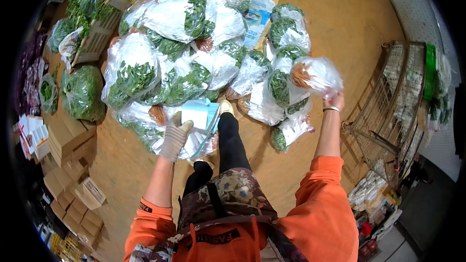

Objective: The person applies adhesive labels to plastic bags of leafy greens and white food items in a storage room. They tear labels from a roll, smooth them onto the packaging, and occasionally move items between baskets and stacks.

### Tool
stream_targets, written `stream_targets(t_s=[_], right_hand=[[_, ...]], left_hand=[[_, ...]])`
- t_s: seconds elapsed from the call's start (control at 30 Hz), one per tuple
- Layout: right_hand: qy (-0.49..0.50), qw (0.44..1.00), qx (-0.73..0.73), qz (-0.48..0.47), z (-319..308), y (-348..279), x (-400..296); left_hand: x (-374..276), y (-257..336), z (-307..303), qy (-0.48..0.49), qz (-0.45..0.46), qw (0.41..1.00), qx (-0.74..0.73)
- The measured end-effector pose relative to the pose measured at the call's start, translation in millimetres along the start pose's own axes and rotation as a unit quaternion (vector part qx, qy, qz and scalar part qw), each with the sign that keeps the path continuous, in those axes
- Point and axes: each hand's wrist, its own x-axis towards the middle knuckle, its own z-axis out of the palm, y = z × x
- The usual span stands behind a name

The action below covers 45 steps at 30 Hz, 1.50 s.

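Note:
My left hand (176, 136), in a striped knit glove, holds a clipboard or folder (210, 131) with light blue and white paper slips (194, 113). Bare and with a bracelet at the wrist, my right hand (334, 100) grips the gathered end of a clear plastic bag (320, 74). Brown roots or stems show at that bag's far end. In front of me lies a large heap of clear bags of leafy greens wrapped in white paper (165, 22). Bagged greens (280, 87) form the heap's right side, just left of the bag in my right hand.
A crate of greens (98, 32) and a big bag of greens (83, 92) stand at the left, above cardboard boxes (69, 134). A printed sack (258, 16) lies beyond the heap. On the right stands a wire-mesh cart (378, 127). My shoe (226, 108) touches the heap's near edge.

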Motion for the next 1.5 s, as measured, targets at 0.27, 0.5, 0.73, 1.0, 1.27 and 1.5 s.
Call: stream_targets(t_s=[0.27, 0.5, 0.73, 1.0, 1.27, 1.5], right_hand=[[-0.508, 0.741, -0.413, 0.148, 62.5, 115.6, -206.5], [-0.525, 0.773, -0.267, 0.236, 88.7, 131.1, -280.8], [-0.54, 0.759, -0.27, 0.245, 93.0, 135.4, -293.6], [-0.529, 0.779, -0.225, 0.251, 101.3, 145.6, -297.7], [-0.53, 0.782, -0.222, 0.243, 114.9, 139.9, -301.5], [-0.523, 0.786, -0.229, 0.238, 120.4, 142.7, -309.7]], left_hand=[[9.7, 13.4, 21.7, -0.02, 0.023, 1.0, -0.002], [-11.0, 16.5, -2.9, -0.127, -0.03, 0.99, -0.061], [-25.8, 2.7, -19.1, -0.105, -0.027, 0.992, -0.061], [-37.0, 10.2, -32.7, -0.13, -0.023, 0.985, -0.116], [-39.4, -7.0, -41.0, -0.148, -0.024, 0.981, -0.12], [-42.4, 6.4, -42.1, -0.114, -0.005, 0.979, -0.17]])
